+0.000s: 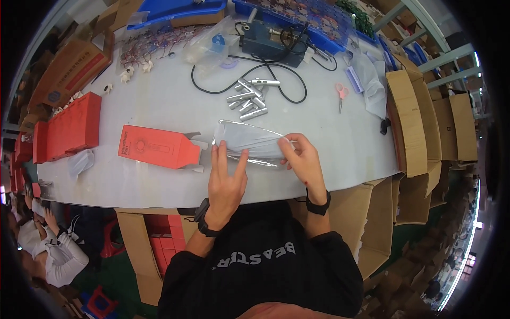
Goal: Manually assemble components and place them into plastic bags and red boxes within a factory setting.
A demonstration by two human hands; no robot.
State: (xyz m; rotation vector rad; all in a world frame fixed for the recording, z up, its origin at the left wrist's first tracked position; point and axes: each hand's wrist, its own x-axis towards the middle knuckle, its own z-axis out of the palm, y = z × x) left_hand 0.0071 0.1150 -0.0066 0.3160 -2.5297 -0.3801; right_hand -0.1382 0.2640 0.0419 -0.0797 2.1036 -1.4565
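Observation:
A clear plastic bag (249,139) with shiny edges lies flat on the pale table in front of me. My left hand (225,186) rests with stretched fingertips on its near left part. At the bag's right end, my right hand (302,159) pinches the plastic between thumb and fingers. Whether anything is inside the bag, I cannot tell. Just left of it lies a red printed box (159,147), its flaps open toward the bag. Beyond the bag sits a loose pile of silver metal tubes (249,101).
A dark machine (271,42) with a looping black cable stands at the back. Pink scissors (341,94) lie to the right. Red boxes (74,127) line the left side. Open cartons (406,122) flank the right edge. A co-worker's arm (50,220) shows at far left.

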